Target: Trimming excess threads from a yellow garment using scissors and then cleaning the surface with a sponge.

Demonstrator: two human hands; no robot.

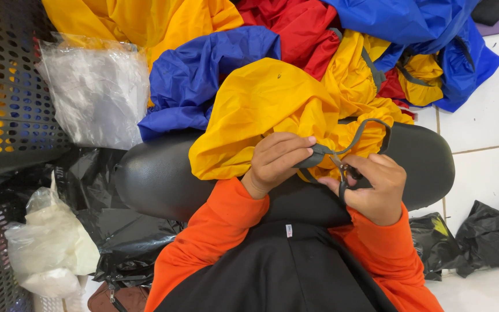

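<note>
At frame centre, the yellow fabric cover (261,115) (thin, crinkled, slightly glossy) drapes over a black padded seat (157,173). The left hand (275,162) pinches its grey strap (319,155) shut; the right hand (376,190) is closed around small metal snips (342,173) at the strap. Blue, red and yellow covers (203,75) pile above. A clear plastic bag (96,98) sits upper left, beside a perforated dark crate (7,86).

A crumpled yellow garment (261,110) lies bunched over the black cushion (157,173), its grey strap (319,155) pulled toward small scissors (342,176).
</note>
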